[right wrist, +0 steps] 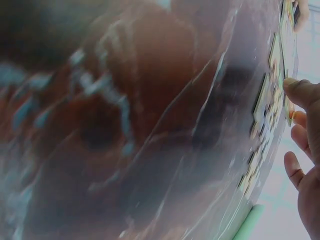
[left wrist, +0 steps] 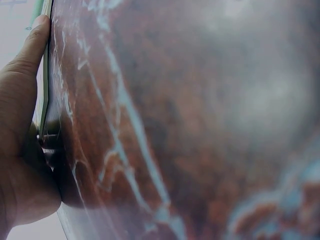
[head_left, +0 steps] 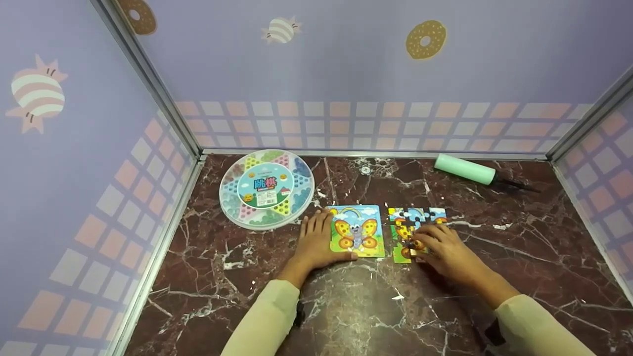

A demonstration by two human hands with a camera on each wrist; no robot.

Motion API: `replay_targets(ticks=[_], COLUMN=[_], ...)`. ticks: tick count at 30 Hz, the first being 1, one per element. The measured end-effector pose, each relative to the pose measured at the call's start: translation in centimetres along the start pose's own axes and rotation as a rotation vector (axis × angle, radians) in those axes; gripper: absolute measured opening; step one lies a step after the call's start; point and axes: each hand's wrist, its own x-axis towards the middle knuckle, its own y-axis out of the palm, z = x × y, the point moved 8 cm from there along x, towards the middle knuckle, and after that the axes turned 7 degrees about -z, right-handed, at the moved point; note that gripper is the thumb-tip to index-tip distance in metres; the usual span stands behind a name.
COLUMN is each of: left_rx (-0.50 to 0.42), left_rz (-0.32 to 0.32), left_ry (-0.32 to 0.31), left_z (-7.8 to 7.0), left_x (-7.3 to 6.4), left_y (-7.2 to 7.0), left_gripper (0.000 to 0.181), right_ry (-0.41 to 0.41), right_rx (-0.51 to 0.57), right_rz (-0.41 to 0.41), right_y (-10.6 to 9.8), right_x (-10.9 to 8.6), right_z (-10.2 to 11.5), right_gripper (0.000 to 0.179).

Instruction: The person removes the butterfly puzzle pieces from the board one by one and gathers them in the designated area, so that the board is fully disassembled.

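My left hand (head_left: 316,242) lies at the left side of a square butterfly picture board (head_left: 358,227), fingers straight along its upper left edge and thumb stretched along its lower edge. In the left wrist view the thumb (left wrist: 32,50) rests against the board's thin side. To the right, a matching butterfly jigsaw (head_left: 398,217) lies in pieces fitted or set close together. Over its lower right part, my right hand (head_left: 450,254) pinches a small puzzle piece (right wrist: 288,106) between thumb and fingers. That hand hides part of the jigsaw in the head view.
A round Chinese checkers set (head_left: 265,185) with a clear rim lies at the back left. At the back right is a mint green hand pump (head_left: 465,169) with a black end. A small round object (head_left: 365,170) sits near the back wall. Patterned panels (head_left: 316,74) enclose the marbled table.
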Motion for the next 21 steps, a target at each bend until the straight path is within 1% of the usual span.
replay_targets(ticks=[3, 7, 10, 14, 21], left_rx=[0.0, 0.011, 0.012, 0.002, -0.003], left_rz=[-0.004, 0.008, 0.007, -0.001, -0.001], left_ry=[0.005, 0.007, 0.014, 0.017, 0.008], left_z=[0.0, 0.0, -0.1, -0.1, 0.1], left_x=[0.1, 0.1, 0.0, -0.1, 0.0], left_y=[0.1, 0.2, 0.0, -0.1, 0.2], left_gripper=[0.139, 0.139, 0.14, 0.139, 0.141], right_ry=[0.015, 0.006, 0.001, 0.023, 0.034], right_rx=[0.017, 0.003, -0.024, -0.035, -0.049], right_rz=[0.0, -0.021, -0.028, -0.015, -0.017], right_y=[-0.6, -1.4, -1.8, -2.1, -2.4], right_x=[-0.7, -1.6, -2.4, -3.4, -4.9], right_z=[-0.5, -1.2, -1.7, -2.4, -3.2], right_gripper=[0.048, 0.049, 0.047, 0.042, 0.039])
